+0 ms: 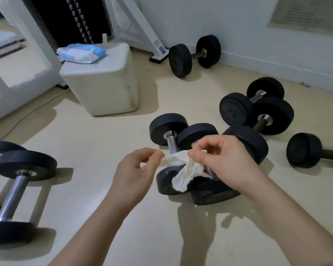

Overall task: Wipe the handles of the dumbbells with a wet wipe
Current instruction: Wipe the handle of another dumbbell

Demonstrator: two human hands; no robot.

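Note:
A crumpled white wet wipe hangs between my two hands above a pair of black dumbbells lying side by side on the floor. My left hand pinches the wipe's left corner. My right hand pinches its upper right part with thumb and forefinger. The steel handle of the left dumbbell shows just beyond the wipe. The other dumbbell's handle is mostly hidden by the wipe and my right hand.
Two dumbbells lie at the left edge, three more at the right, one by the wall. A pack of wipes lies on a white block. White machine frame stands behind.

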